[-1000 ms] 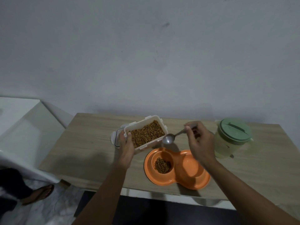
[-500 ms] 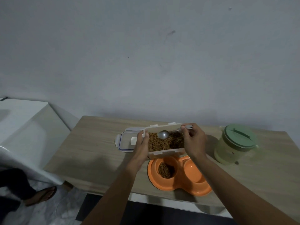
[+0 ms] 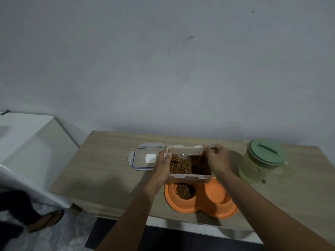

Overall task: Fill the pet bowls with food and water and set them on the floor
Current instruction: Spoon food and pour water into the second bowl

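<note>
An orange double pet bowl sits near the table's front edge; its left well holds brown kibble, its right well is bare. Just above it I hold a clear plastic container of kibble, tilted toward me. My left hand grips the container's left end. My right hand is at its right end, holding a metal spoon whose bowl digs into the kibble. A pale green water jug with a green lid stands to the right.
The container's clear lid lies flat on the wooden table left of my left hand. A white appliance stands left of the table. Another person's sandalled foot is on the floor at lower left.
The container swung from my left side to above the bowl, held level across it. The spoon went from hanging over the bowl into the kibble in the container.
</note>
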A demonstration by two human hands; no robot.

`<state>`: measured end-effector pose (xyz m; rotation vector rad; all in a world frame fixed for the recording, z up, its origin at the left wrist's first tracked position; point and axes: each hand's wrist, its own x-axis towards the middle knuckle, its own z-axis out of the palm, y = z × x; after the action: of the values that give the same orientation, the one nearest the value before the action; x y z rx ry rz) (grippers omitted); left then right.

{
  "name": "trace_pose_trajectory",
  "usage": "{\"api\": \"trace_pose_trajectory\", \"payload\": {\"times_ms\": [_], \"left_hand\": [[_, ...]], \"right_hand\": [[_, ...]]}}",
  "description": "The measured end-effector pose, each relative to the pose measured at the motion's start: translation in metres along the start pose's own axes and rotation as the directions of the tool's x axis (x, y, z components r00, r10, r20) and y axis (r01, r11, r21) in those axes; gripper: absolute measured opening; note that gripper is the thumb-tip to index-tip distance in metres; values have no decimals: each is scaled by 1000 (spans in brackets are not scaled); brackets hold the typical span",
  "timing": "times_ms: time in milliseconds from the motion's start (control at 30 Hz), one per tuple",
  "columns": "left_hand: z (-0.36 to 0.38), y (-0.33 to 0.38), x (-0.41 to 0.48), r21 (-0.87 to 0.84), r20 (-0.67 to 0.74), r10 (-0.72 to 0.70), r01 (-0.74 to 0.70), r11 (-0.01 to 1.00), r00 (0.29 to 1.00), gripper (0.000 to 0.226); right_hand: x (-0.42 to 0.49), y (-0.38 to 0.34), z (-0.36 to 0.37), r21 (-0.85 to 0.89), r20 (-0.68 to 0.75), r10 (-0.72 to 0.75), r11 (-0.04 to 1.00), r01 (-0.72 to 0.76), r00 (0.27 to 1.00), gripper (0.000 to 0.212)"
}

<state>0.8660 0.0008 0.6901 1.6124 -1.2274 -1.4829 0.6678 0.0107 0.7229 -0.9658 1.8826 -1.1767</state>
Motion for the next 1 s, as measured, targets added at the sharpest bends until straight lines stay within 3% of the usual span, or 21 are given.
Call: {"api": "trace_pose_trajectory", "payload": {"times_ms": [200,433,667,767,867,933,1000], "left_hand": [[-9,-11,-3,-96,-12,-70,68,993,997,46],[-19,-16,9,-132,-128,-73,56,990,989,45],[-29,-8,28,-156,-327,-55,4,988,943,50],[-30,-9,36,-123,-368,-55,10,992,928,57],[-28,-8,41,-100,-374,-28,-11,995,927,62],[-27,-7,43,-98,-368,-23,-14,995,929,61],[-26,-6,44,-94,-355,-22,-12,996,935,58]], "right_hand": [[3,-8,-19,96,-1,55,994,-54,998,20],[10,-10,-36,119,-31,-6,993,9,999,21],[-16,18,-39,-25,-17,-254,967,254,967,23],[-31,37,-32,-201,157,-466,848,490,871,15],[-36,58,-27,-444,413,-605,519,730,681,11],[-35,58,-27,-437,419,-647,471,766,637,14],[-35,50,-28,-404,329,-701,501,765,633,14]]}}
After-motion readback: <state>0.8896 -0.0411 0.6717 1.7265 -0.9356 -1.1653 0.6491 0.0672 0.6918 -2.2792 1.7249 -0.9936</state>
